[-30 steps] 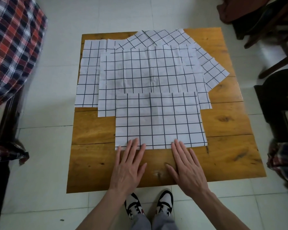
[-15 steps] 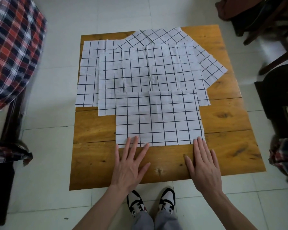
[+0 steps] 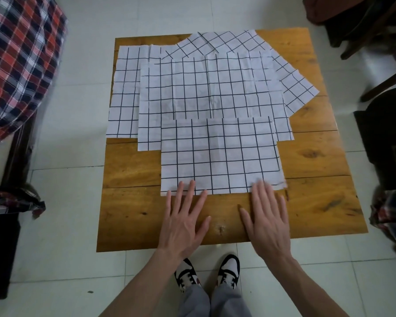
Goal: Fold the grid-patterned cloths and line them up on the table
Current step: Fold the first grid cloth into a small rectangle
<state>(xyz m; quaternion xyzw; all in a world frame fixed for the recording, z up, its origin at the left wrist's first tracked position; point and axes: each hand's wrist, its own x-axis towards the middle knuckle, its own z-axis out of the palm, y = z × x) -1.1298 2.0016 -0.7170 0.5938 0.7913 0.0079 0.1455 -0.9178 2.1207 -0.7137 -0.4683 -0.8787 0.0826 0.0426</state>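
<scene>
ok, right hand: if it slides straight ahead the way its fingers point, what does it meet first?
The right hand lies flat, fingertips already on the near edge of the front grid cloth. Going on, it would probably push or ride over that cloth.

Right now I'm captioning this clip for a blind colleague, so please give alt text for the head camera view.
Two open hands, left hand and right hand, lie flat on a wooden table, fingertips on the near edge of a folded grid-patterned cloth. Behind it, three unfolded grid cloths overlap across the far half.

Plaid blanket [image 3: 21,58] at left; dark chairs [image 3: 375,42] at right.
</scene>
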